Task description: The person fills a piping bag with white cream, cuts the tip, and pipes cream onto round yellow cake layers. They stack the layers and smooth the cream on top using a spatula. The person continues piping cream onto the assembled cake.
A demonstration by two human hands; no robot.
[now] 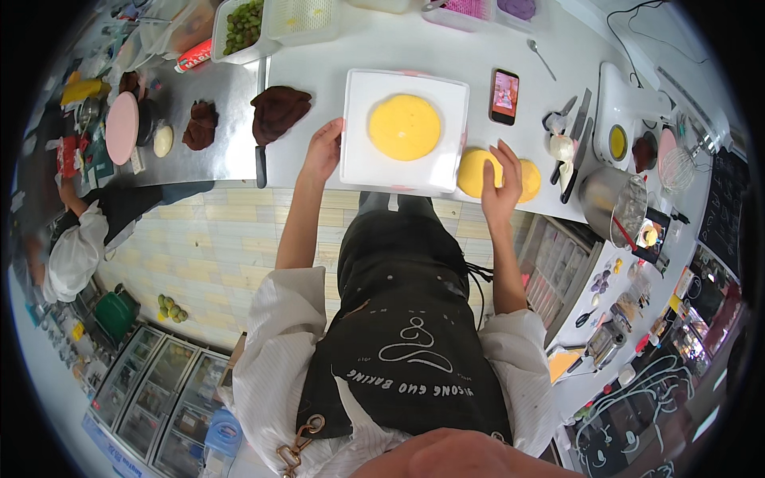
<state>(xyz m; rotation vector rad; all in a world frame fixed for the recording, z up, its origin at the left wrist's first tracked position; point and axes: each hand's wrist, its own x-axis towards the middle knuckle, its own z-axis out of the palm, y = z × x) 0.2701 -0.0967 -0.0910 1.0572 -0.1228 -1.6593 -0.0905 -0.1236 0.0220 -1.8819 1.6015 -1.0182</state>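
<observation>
A white square board (358,167) with a raised rim lies before me, over something round and pink whose edge peeks out. In its middle sits a round yellow cake layer (404,127). My left hand (324,149) is at the board's left edge, thumb along the rim, its other fingers partly hidden. To the right of the board, my right hand (502,185) hovers over or touches two more yellow cake layers (475,173), fingers spread. Contact there cannot be made out. These layers lie near the table's front edge, partly covered by the hand.
A phone (504,97), a spoon (542,60), knives (577,155) and a piping bag (563,155) lie to the right. A metal mixing bowl (612,197) stands beyond. Left are a brown cloth (280,113) and a grape container (242,30). Another person (77,251) stands far left.
</observation>
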